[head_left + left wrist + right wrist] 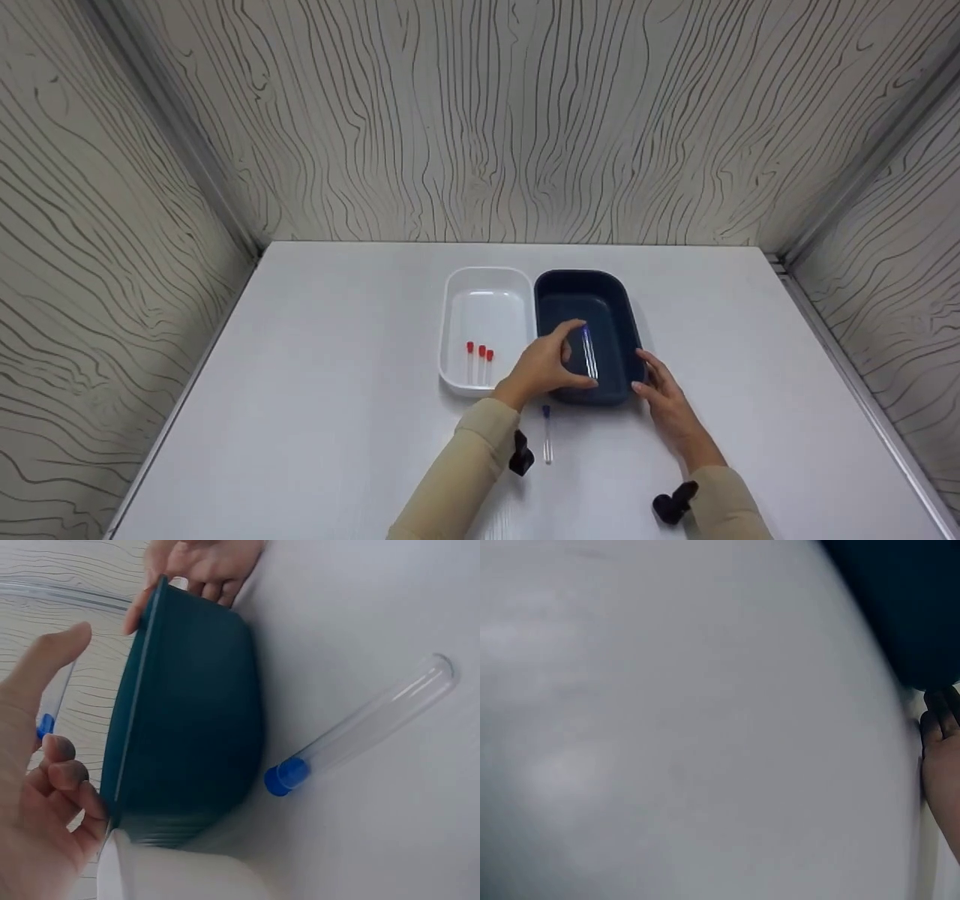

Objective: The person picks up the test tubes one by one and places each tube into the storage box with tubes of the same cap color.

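Note:
My left hand (pixel 541 366) pinches a blue-capped test tube (pixel 590 354) between thumb and fingers, above the dark blue tray (pixel 586 279). The left wrist view shows this tube's blue cap (pixel 46 725) near the fingertips; part of the tube is hidden. My right hand (pixel 670 409) holds the tray's right side, with a finger over the rim and other fingers against the outer wall. A second blue-capped test tube (pixel 547 436) lies on the table in front of the dark tray, its cap toward the tray.
A white tray (pixel 450 315) stands directly left of the dark one. Several red-capped test tubes (pixel 482 364) lie in its near part. The white table (pixel 337 390) meets a patterned wall panel (pixel 480 135) at the back, with more panels at both sides.

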The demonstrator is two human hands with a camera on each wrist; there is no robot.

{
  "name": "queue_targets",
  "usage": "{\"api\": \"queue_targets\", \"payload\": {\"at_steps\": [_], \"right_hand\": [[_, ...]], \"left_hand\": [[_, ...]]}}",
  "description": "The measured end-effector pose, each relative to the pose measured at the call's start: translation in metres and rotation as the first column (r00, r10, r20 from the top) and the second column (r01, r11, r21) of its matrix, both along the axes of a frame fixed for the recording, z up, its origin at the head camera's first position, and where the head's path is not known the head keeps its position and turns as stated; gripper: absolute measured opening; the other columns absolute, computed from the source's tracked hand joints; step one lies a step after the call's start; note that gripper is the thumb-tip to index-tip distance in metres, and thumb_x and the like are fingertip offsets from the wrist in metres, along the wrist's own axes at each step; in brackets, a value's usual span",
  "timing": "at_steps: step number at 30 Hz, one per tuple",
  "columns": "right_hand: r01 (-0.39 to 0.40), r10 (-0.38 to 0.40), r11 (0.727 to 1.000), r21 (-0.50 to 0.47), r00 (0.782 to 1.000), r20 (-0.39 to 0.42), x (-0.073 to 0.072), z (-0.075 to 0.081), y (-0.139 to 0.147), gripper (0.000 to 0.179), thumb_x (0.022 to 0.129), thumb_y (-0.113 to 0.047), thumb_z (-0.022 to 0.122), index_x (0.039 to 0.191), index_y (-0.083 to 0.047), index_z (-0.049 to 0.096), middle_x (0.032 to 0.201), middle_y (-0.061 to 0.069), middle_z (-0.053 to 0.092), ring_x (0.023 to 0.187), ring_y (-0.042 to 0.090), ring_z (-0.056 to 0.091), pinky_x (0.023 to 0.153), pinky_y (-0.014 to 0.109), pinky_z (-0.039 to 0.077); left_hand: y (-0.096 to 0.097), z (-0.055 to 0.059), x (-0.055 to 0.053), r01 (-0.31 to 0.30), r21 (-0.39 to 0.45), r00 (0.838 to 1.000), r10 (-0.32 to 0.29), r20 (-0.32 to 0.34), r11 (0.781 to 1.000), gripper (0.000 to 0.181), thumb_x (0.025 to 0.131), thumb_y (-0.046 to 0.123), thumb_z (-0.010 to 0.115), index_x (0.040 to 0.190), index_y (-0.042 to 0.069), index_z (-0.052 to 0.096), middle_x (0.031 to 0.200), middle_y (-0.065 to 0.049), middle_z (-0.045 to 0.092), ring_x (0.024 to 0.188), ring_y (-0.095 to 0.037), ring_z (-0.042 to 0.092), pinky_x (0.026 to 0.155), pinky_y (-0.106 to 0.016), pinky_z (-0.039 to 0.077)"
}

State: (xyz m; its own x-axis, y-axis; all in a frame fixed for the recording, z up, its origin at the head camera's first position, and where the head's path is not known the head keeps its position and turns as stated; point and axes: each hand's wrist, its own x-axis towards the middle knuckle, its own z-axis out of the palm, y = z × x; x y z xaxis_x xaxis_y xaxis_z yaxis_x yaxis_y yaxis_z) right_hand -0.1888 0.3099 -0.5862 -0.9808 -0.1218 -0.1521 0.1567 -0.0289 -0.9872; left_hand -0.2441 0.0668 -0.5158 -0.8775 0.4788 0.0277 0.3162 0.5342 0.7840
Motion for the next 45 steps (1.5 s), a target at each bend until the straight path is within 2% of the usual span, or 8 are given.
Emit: {"api": "queue_targets", "payload": {"at_steps": [9, 14, 21, 26, 29, 32, 38, 45], "right_hand": [[0.013, -0.013, 1.000, -0.010, 1.000, -0.007, 0.000, -0.002, 0.002, 0.062, 0.099, -0.011, 0.048, 0.153, -0.015, 0.017, 0.163, 0.016, -0.013, 0.151, 0.034, -0.017, 0.118, 0.061, -0.017], [0.013, -0.013, 1.000, -0.009, 1.000, -0.017, 0.001, -0.002, 0.003, 0.062, 0.099, -0.010, 0.048, 0.153, -0.014, 0.018, 0.163, 0.017, -0.012, 0.151, 0.036, -0.015, 0.118, 0.060, -0.017], [0.020, -0.020, 1.000, -0.022, 1.000, -0.022, 0.002, -0.003, 0.005, 0.064, 0.098, -0.009, 0.049, 0.153, -0.014, 0.017, 0.163, 0.018, -0.011, 0.152, 0.035, -0.012, 0.122, 0.055, -0.011], [0.038, -0.039, 0.999, -0.021, 0.999, -0.030, 0.000, -0.004, 0.004, 0.066, 0.097, -0.005, 0.049, 0.153, -0.012, 0.016, 0.164, 0.016, -0.001, 0.151, 0.032, 0.003, 0.121, 0.038, 0.008], [0.036, -0.037, 0.999, -0.020, 0.999, -0.033, -0.001, -0.006, 0.003, 0.065, 0.096, -0.006, 0.050, 0.152, -0.011, 0.018, 0.164, 0.017, -0.003, 0.152, 0.033, -0.001, 0.124, 0.046, -0.001], [0.026, -0.027, 0.999, -0.035, 0.999, -0.045, -0.002, -0.007, 0.001, 0.064, 0.096, -0.004, 0.050, 0.152, -0.009, 0.019, 0.164, 0.018, -0.006, 0.152, 0.036, -0.008, 0.122, 0.056, -0.009], [0.025, -0.027, 0.998, -0.049, 0.998, -0.049, -0.002, -0.005, -0.003, 0.064, 0.096, -0.004, 0.051, 0.152, -0.007, 0.019, 0.163, 0.019, -0.006, 0.151, 0.038, -0.008, 0.121, 0.057, -0.010], [0.027, -0.028, 0.999, -0.019, 0.999, -0.032, 0.001, -0.004, 0.000, 0.064, 0.097, -0.006, 0.050, 0.152, -0.009, 0.018, 0.164, 0.016, -0.005, 0.152, 0.036, -0.005, 0.122, 0.056, -0.007]], "left_hand": [[0.020, -0.005, -0.005, -0.004, -0.048, 1.000, 0.003, -0.018, 0.999, 0.091, 0.067, 0.035, 0.088, 0.144, 0.025, 0.040, 0.074, 0.010, 0.045, 0.062, -0.002, 0.040, 0.060, -0.015, 0.036], [0.028, -0.007, -0.005, -0.034, -0.144, 0.998, 0.026, -0.058, 0.989, 0.091, 0.066, 0.037, 0.088, 0.143, 0.026, 0.041, 0.076, 0.007, 0.053, 0.066, -0.003, 0.044, 0.062, -0.017, 0.039], [0.039, -0.009, -0.002, -0.089, -0.294, 0.988, 0.047, -0.148, 0.952, 0.092, 0.064, 0.042, 0.088, 0.142, 0.026, 0.042, 0.113, -0.003, 0.072, 0.101, -0.016, 0.067, 0.091, -0.028, 0.054], [0.043, -0.011, 0.000, -0.090, -0.246, 0.991, 0.061, -0.122, 0.965, 0.091, 0.063, 0.032, 0.090, 0.141, 0.021, 0.044, 0.122, -0.010, 0.069, 0.114, -0.023, 0.065, 0.099, -0.029, 0.051], [0.044, -0.013, 0.002, -0.091, -0.254, 0.993, 0.067, -0.101, 0.963, 0.087, 0.065, 0.028, 0.090, 0.140, 0.020, 0.046, 0.125, -0.010, 0.068, 0.114, -0.022, 0.065, 0.099, -0.029, 0.052], [0.046, -0.015, 0.003, -0.115, -0.327, 0.989, 0.077, -0.128, 0.938, 0.081, 0.066, 0.030, 0.089, 0.137, 0.023, 0.049, 0.120, -0.007, 0.070, 0.108, -0.020, 0.068, 0.092, -0.028, 0.054], [0.048, -0.017, 0.004, -0.156, -0.445, 0.984, 0.099, -0.148, 0.882, 0.071, 0.067, 0.036, 0.087, 0.130, 0.028, 0.055, 0.112, -0.003, 0.073, 0.100, -0.017, 0.070, 0.082, -0.027, 0.056], [0.051, -0.018, 0.004, -0.145, -0.442, 0.985, 0.087, -0.149, 0.885, 0.069, 0.071, 0.038, 0.084, 0.132, 0.031, 0.053, 0.110, -0.002, 0.074, 0.097, -0.016, 0.071, 0.079, -0.028, 0.056]]}}
